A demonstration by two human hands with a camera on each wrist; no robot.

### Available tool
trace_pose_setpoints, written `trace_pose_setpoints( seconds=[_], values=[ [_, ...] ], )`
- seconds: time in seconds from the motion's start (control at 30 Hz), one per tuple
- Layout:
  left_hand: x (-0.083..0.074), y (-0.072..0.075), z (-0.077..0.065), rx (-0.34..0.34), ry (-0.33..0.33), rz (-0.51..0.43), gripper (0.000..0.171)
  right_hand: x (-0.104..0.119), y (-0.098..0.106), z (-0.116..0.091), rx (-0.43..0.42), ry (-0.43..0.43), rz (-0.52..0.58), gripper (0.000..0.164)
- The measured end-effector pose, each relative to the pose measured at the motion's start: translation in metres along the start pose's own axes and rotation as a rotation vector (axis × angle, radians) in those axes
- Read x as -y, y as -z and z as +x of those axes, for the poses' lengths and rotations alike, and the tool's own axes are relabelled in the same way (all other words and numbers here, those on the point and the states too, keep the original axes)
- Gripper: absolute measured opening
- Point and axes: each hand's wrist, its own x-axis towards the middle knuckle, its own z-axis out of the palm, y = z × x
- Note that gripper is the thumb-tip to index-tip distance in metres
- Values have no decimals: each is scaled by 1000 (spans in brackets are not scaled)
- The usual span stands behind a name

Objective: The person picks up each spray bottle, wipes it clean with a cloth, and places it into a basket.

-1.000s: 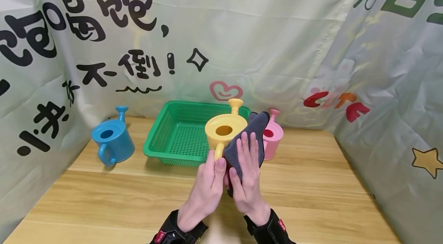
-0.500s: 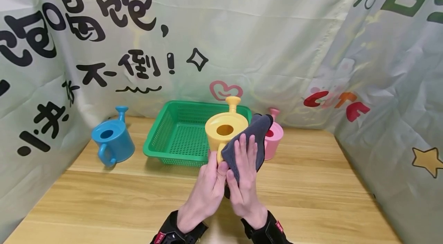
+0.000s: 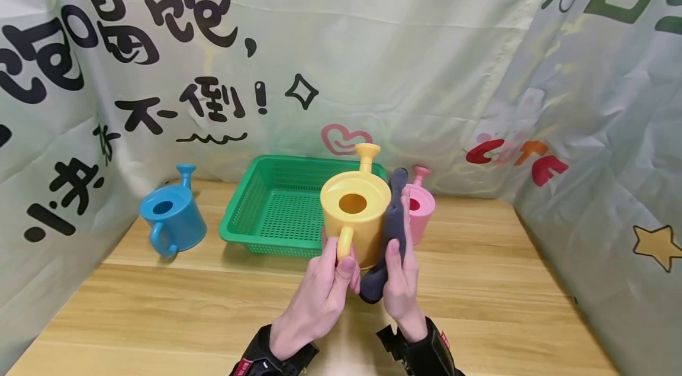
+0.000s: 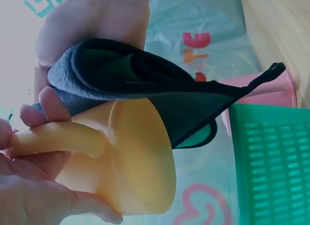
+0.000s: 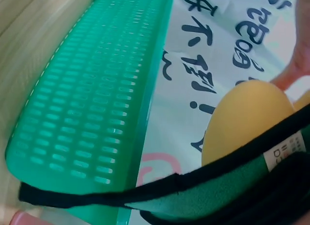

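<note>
A yellow watering can (image 3: 367, 237) is held up above the table, its spout pointing away. My left hand (image 3: 314, 302) grips it, with fingers around the handle and lower body. In the left wrist view the can's smooth bottom (image 4: 145, 162) and handle (image 4: 63, 138) show. A dark grey cloth (image 3: 395, 216) with black edging lies along the can's right side. My right hand (image 3: 402, 281) presses the cloth there with its fingers straight. In the right wrist view the cloth (image 5: 218, 198) covers part of the can (image 5: 247, 118).
A green perforated basket (image 3: 250, 204) stands behind the can. To its left sits a blue watering can (image 3: 181, 222), and a pink one (image 3: 423, 216) is at the right, partly hidden by the cloth and right hand. Printed fabric (image 3: 437, 86) walls the wooden table (image 3: 479, 299).
The right hand has turned from lying flat over the cloth to edge-on at the can's right side, taking the cloth along. More of the yellow body shows; the can has shifted slightly right.
</note>
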Motion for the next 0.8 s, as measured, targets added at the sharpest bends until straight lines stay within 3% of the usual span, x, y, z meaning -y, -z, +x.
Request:
trace_pose_setpoints(
  seconds=[0.27, 0.5, 0.63, 0.8],
  values=[
    [2, 2, 1, 38, -45, 36, 10, 4, 8, 7, -37, -180, 129, 50],
    [2, 3, 2, 110, -38, 81, 14, 6, 17, 12, -35, -221, 302, 50],
    [2, 3, 1, 120, -74, 107, 15, 6, 14, 10, -66, -191, 191, 48],
    [2, 2, 0, 90, -65, 94, 14, 4, 0, 3, -72, -33, 2, 54]
  ],
)
